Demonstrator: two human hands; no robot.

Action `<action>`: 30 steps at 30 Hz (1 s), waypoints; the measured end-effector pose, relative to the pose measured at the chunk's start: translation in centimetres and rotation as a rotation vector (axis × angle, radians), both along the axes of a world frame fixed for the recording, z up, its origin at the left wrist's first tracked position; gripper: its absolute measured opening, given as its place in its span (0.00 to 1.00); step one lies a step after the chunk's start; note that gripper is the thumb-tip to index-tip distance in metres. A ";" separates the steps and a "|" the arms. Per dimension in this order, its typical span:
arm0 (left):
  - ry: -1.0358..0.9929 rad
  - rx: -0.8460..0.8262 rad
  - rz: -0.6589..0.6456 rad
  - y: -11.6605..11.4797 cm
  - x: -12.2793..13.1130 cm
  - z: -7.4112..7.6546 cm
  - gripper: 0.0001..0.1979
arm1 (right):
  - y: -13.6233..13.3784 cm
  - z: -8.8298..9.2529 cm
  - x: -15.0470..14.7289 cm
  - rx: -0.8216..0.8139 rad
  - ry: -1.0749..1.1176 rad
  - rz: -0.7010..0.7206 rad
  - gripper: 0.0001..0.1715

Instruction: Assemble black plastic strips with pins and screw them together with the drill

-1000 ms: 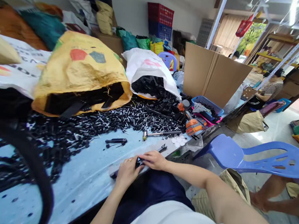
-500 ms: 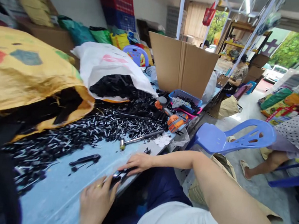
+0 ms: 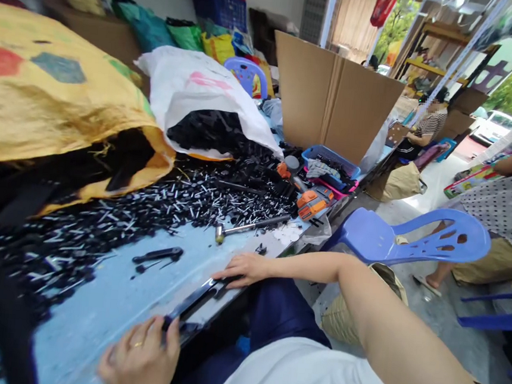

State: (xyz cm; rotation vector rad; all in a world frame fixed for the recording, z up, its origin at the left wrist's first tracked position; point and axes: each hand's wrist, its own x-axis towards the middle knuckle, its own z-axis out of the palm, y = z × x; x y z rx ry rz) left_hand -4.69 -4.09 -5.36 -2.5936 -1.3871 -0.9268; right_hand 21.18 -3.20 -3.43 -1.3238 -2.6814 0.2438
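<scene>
Left hand [image 3: 146, 350]: grip grasping the near-left end of a long black part [image 3: 191, 300]. Right hand [image 3: 247, 268]: grip grasping its far-right end. The part lies along the near edge of the desk [image 3: 103, 304], long axis running near left to far right. Beyond it: a smaller black assembly [image 3: 158, 256] and a hammer [image 3: 257, 223]. Farther right, an orange power tool [image 3: 311, 204], label illegible. Far left, a white sack [image 3: 194, 79] bears pink print, unreadable.

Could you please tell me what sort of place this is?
It looks like a small assembly workshop: many black parts lie heaped on a blue work table, with a hammer and an orange tool beside them.
</scene>
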 end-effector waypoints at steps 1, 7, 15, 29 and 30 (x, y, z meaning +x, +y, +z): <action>0.023 -0.013 -0.028 0.1 0.5 0.3 0.14 | 0.1 0.3 0.1 -0.008 -0.012 0.023 0.27; 0.210 -0.287 -0.276 1.6 4.2 2.0 0.19 | 1.3 2.6 2.1 0.012 -0.230 0.054 0.32; 0.110 -0.544 -0.133 5.1 4.5 3.8 0.19 | 3.7 3.6 2.4 0.026 -0.241 0.139 0.37; -0.453 -0.106 -0.545 -2.7 1.1 11.9 0.28 | -0.5 11.7 -2.1 0.066 0.609 0.707 0.32; -0.531 -0.132 -0.540 -3.2 1.5 12.2 0.28 | -0.8 11.7 -2.6 0.007 0.684 0.707 0.31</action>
